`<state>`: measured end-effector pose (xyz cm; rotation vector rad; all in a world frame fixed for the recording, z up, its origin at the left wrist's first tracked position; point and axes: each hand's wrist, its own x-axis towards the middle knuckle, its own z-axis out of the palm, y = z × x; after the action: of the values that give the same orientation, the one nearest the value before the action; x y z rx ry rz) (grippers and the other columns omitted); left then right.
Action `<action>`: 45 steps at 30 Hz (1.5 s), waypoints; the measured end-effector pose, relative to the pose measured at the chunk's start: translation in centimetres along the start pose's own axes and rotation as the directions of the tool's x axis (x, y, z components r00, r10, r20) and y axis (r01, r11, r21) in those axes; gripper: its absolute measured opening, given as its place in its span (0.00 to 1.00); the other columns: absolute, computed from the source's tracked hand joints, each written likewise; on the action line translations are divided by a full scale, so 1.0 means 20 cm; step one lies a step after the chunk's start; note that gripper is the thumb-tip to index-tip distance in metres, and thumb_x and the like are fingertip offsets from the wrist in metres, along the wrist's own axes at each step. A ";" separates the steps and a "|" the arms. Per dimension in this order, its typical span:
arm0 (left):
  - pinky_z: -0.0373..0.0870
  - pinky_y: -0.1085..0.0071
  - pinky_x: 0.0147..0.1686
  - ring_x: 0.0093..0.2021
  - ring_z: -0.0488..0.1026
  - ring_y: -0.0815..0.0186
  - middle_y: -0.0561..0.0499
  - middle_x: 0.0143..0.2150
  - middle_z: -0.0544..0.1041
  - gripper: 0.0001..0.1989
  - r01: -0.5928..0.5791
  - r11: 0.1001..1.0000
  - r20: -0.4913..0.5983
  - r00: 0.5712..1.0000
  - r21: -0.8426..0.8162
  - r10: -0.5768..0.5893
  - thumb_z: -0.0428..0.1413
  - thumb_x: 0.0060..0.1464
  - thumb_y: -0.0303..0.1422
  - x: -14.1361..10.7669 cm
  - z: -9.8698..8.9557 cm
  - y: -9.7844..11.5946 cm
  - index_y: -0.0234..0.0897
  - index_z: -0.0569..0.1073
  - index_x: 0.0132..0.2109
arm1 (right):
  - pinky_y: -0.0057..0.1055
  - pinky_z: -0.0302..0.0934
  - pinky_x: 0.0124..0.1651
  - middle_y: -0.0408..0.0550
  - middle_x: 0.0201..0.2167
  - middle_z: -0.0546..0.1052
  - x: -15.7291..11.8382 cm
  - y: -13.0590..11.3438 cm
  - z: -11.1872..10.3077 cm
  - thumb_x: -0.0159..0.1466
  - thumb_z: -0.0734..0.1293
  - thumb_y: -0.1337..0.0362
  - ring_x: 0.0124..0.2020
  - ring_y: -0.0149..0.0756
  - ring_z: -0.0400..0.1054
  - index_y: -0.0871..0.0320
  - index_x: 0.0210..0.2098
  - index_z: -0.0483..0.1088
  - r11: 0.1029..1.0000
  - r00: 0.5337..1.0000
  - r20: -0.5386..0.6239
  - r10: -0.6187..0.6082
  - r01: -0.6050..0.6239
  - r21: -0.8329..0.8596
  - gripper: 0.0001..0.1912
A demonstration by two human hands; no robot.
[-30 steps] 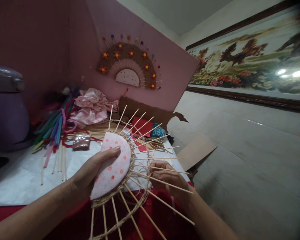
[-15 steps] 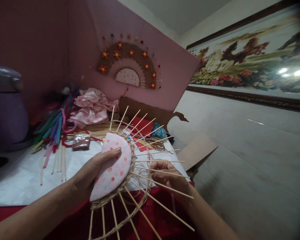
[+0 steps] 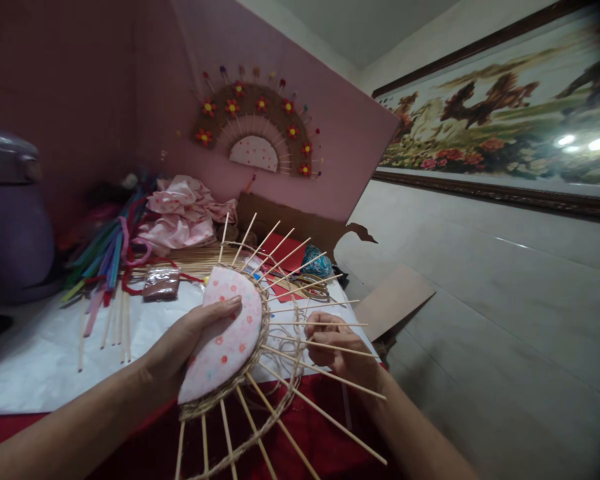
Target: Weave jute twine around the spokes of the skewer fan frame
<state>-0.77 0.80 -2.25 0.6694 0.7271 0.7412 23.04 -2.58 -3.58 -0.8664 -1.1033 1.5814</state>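
Note:
My left hand [image 3: 193,333] grips a half-round piece [image 3: 233,340] covered in white-pink flowered fabric, thumb on its face and fingers behind it. A twine braid edges its curve, and thin wooden sticks [image 3: 337,425] fan outward from it. Farther out, a second row of twine [image 3: 296,373] is woven across the sticks. My right hand [image 3: 343,353] is at the right side among the stick ends, its thumb and fingers pinched together at the twine. Loose twine loops hang behind the sticks.
Behind lie pink fabric [image 3: 180,213], coloured pipe cleaners [image 3: 103,257], a packet [image 3: 161,283], scissors [image 3: 313,288], blue yarn [image 3: 316,260] and red paper [image 3: 283,250]. A flowered fan piece [image 3: 254,153] hangs on the pink board [image 3: 345,133]. A purple appliance [image 3: 13,227] stands left.
My right hand has drawn slightly to the right, away from the outer twine row. My left hand and the fan-shaped piece have barely moved.

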 end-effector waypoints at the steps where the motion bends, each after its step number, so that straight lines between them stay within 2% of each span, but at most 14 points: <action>1: 0.74 0.61 0.32 0.26 0.76 0.57 0.42 0.28 0.79 0.15 0.005 1.000 0.002 1.000 -0.001 -0.005 0.58 0.44 0.35 0.00 0.00 0.00 0.30 0.73 0.39 | 0.22 0.37 0.18 0.37 0.17 0.60 0.00 0.00 0.00 0.49 0.68 0.72 0.16 0.20 0.46 0.62 0.28 0.68 1.000 1.000 -0.008 -0.014 0.014 0.013 0.07; 5: 0.74 0.61 0.32 0.26 0.76 0.56 0.43 0.25 0.78 0.14 0.012 1.000 0.001 1.000 -0.005 -0.012 0.58 0.45 0.35 -0.01 0.00 0.00 0.30 0.73 0.38 | 0.21 0.40 0.18 0.38 0.18 0.61 0.00 -0.02 -0.02 0.47 0.67 0.72 0.16 0.21 0.50 0.60 0.30 0.67 0.995 0.997 -0.038 -0.068 0.070 0.076 0.09; 10: 0.74 0.59 0.32 0.26 0.76 0.54 0.41 0.27 0.79 0.14 0.047 0.999 -0.007 0.999 -0.018 -0.048 0.57 0.45 0.35 0.01 0.00 0.01 0.30 0.73 0.38 | 0.20 0.49 0.22 0.41 0.23 0.66 0.00 -0.04 -0.03 0.44 0.67 0.74 0.19 0.22 0.56 0.60 0.29 0.67 0.977 0.982 -0.138 -0.127 0.148 0.156 0.11; 13: 0.75 0.62 0.31 0.27 0.77 0.56 0.42 0.28 0.79 0.12 0.006 0.999 -0.024 1.000 -0.049 -0.007 0.57 0.45 0.34 0.03 -0.01 0.01 0.31 0.74 0.37 | 0.21 0.52 0.23 0.40 0.21 0.64 0.00 -0.06 -0.03 0.46 0.66 0.73 0.20 0.23 0.55 0.59 0.29 0.67 0.960 0.969 -0.160 -0.186 0.214 0.180 0.10; 17: 0.75 0.63 0.28 0.27 0.77 0.55 0.42 0.28 0.80 0.10 -0.018 0.996 -0.038 0.999 -0.087 0.015 0.57 0.46 0.33 0.03 -0.02 0.02 0.31 0.74 0.37 | 0.23 0.53 0.23 0.38 0.18 0.60 0.00 -0.07 -0.05 0.48 0.65 0.71 0.20 0.26 0.55 0.59 0.31 0.66 0.939 0.948 -0.193 -0.254 0.290 0.186 0.10; 25: 0.75 0.60 0.30 0.30 0.77 0.53 0.40 0.31 0.80 0.11 -0.039 0.991 -0.068 0.997 -0.127 0.031 0.56 0.46 0.32 0.02 -0.02 0.02 0.31 0.75 0.38 | 0.22 0.52 0.22 0.36 0.18 0.57 0.00 -0.12 -0.11 0.48 0.67 0.70 0.18 0.23 0.51 0.58 0.31 0.66 0.880 0.896 -0.249 -0.368 0.422 0.220 0.10; 29: 0.75 0.62 0.31 0.29 0.77 0.54 0.41 0.30 0.80 0.11 -0.045 0.991 -0.084 0.996 -0.123 0.035 0.57 0.46 0.31 0.03 -0.02 0.02 0.31 0.74 0.38 | 0.24 0.52 0.22 0.36 0.19 0.58 -0.01 -0.15 -0.11 0.47 0.67 0.71 0.18 0.23 0.51 0.58 0.31 0.66 0.851 0.866 -0.293 -0.406 0.475 0.225 0.11; 35: 0.75 0.62 0.31 0.28 0.77 0.55 0.41 0.29 0.80 0.12 -0.012 0.997 -0.097 0.995 -0.075 0.004 0.58 0.45 0.32 0.02 -0.01 0.03 0.30 0.74 0.38 | 0.23 0.48 0.18 0.36 0.20 0.56 -0.03 -0.20 -0.12 0.46 0.69 0.70 0.17 0.23 0.48 0.56 0.30 0.66 0.855 0.848 -0.304 -0.433 0.493 0.157 0.12; 38: 0.74 0.61 0.33 0.27 0.77 0.55 0.40 0.29 0.80 0.12 0.015 0.998 -0.076 0.997 -0.064 -0.020 0.57 0.46 0.33 0.01 0.00 0.02 0.30 0.74 0.37 | 0.21 0.47 0.16 0.37 0.20 0.57 -0.01 -0.22 -0.13 0.48 0.69 0.69 0.17 0.23 0.49 0.56 0.28 0.65 0.872 0.855 -0.324 -0.405 0.468 0.147 0.10; 41: 0.74 0.59 0.34 0.25 0.76 0.56 0.40 0.28 0.79 0.12 0.051 0.997 -0.051 0.997 -0.064 -0.054 0.57 0.46 0.34 0.00 0.01 0.03 0.30 0.74 0.37 | 0.19 0.47 0.16 0.37 0.21 0.61 0.03 -0.19 -0.15 0.49 0.70 0.70 0.17 0.21 0.52 0.57 0.27 0.64 0.883 0.864 -0.370 -0.342 0.430 0.187 0.10; 45: 0.74 0.61 0.32 0.23 0.75 0.59 0.41 0.27 0.79 0.10 0.039 0.996 -0.078 0.996 -0.080 -0.045 0.56 0.46 0.32 -0.01 0.02 0.04 0.29 0.73 0.36 | 0.17 0.45 0.14 0.38 0.21 0.64 0.09 -0.10 -0.15 0.48 0.71 0.70 0.16 0.20 0.53 0.59 0.26 0.64 0.931 0.876 -0.411 -0.253 0.337 0.144 0.10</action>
<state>-0.88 0.94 -1.25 0.5546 0.7789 0.7574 25.89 0.16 -2.65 -0.7790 -0.7274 1.1805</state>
